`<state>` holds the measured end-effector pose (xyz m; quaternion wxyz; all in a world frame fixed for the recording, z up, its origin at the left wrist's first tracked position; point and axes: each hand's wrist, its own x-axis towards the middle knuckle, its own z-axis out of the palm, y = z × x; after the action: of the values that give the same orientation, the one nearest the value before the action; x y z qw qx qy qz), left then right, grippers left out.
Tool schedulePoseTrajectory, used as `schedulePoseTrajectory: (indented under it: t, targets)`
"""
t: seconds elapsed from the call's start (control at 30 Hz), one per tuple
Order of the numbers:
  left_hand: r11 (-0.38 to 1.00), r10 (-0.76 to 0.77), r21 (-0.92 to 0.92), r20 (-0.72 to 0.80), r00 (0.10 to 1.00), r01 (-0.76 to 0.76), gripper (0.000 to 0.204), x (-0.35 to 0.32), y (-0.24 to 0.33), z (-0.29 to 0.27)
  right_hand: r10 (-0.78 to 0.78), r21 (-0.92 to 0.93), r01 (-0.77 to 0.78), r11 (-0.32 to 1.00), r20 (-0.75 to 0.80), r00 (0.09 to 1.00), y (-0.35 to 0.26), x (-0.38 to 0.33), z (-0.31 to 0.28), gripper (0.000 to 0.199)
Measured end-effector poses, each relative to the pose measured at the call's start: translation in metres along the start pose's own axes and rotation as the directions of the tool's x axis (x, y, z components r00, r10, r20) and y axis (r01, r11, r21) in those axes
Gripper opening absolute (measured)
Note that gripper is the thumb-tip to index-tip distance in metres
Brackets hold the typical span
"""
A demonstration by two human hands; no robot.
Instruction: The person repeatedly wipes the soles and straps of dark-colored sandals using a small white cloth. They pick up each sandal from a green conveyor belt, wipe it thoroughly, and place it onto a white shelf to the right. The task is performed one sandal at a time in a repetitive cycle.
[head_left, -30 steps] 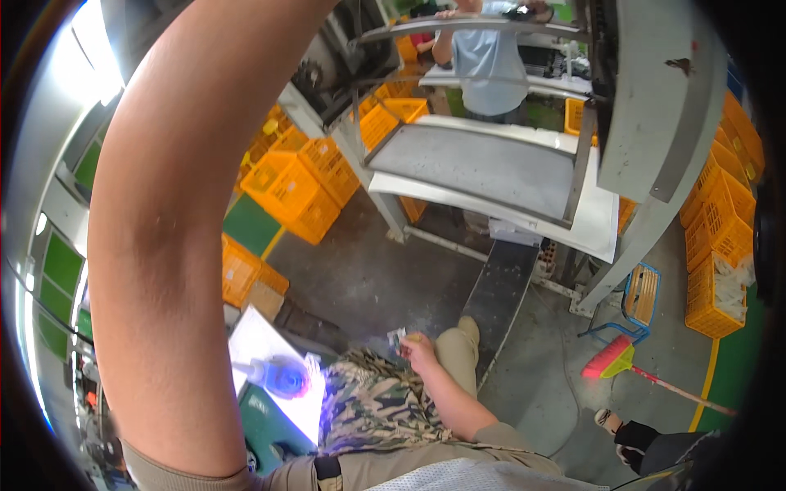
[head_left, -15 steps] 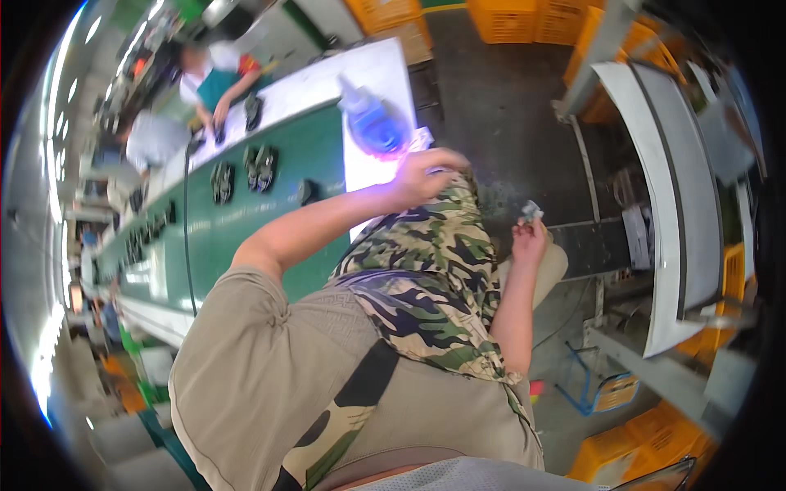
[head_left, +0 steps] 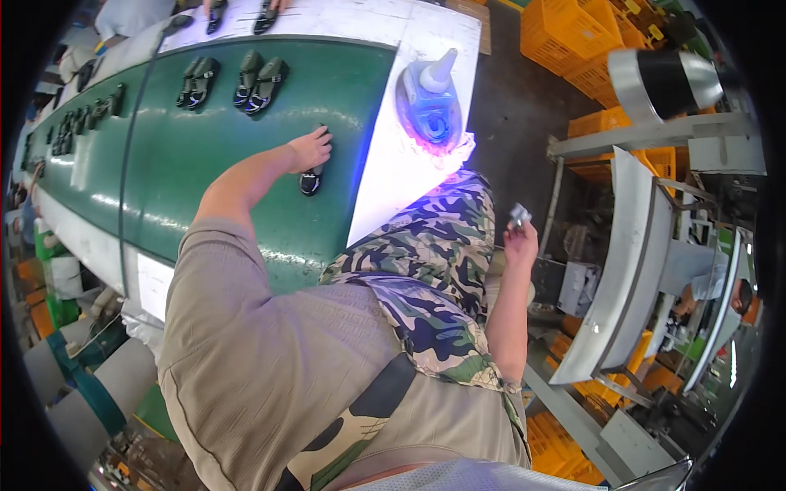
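On the green belt (head_left: 221, 172), my left hand (head_left: 309, 150) is closed over a single shiny black shoe (head_left: 310, 182). Its front end shows below my fingers; the rest is covered by the hand. My right hand (head_left: 521, 245) is raised beside my camouflage apron (head_left: 434, 237), fingers pinched on a small grey crumpled piece (head_left: 519, 216), perhaps cloth. A blue-lit bottle with a pale cone nozzle (head_left: 430, 102) stands on the white ledge (head_left: 389, 176) ahead of me, with crumpled white material (head_left: 458, 155) at its base.
Two pairs of black shoes (head_left: 260, 83) rest farther along the belt, more stand in a row at left. A co-worker's hands (head_left: 274, 5) touch shoes across the belt. Orange crates (head_left: 569, 37) are stacked at far right, near a white-topped metal frame (head_left: 614, 278).
My left hand has moved left from in front of my apron onto the shoe on the belt. The view has shifted; my right hand still pinches the grey piece.
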<state>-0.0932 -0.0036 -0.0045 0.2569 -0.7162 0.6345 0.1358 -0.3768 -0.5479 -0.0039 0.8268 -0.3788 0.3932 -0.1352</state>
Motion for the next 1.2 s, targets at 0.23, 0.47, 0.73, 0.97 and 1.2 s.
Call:
schedulePoseTrajectory:
  t: [0.23, 0.47, 0.73, 0.97, 1.2]
  targets:
    - [0.961, -0.228, -0.162, -0.015, 0.974, 0.222, 0.028, 0.004, -0.021, 0.018, -0.356, -0.695, 0.427, 0.579, 0.255, 0.899, -0.005, 0.035, 0.144, 0.016]
    - [0.370, -0.562, -0.514, 0.539, 0.627, 0.774, 0.054, -0.049, 0.016, -0.010, -0.357, -0.608, 0.730, -0.313, 0.787, 0.503, 0.032, 0.056, 0.239, 0.010]
    - [0.239, -0.476, -0.494, 0.691, 0.544, 0.836, 0.074, -0.079, 0.096, -0.012, -0.162, -0.426, 0.702, -0.571, 0.897, 0.412, 0.043, 0.051, 0.272, 0.006]
    - [-0.028, -0.344, -0.590, 0.764, 0.546, 0.807, 0.062, -0.080, 0.077, -0.007, -0.034, -0.323, 0.762, -0.562, 0.929, 0.369, 0.043, 0.056, 0.274, 0.007]
    - [-0.877, -0.316, -0.480, 0.597, 0.737, 0.013, 0.057, -0.057, 0.084, 0.000, -0.027, -0.351, 0.755, -0.555, 0.914, 0.405, 0.048, 0.059, 0.277, 0.009]
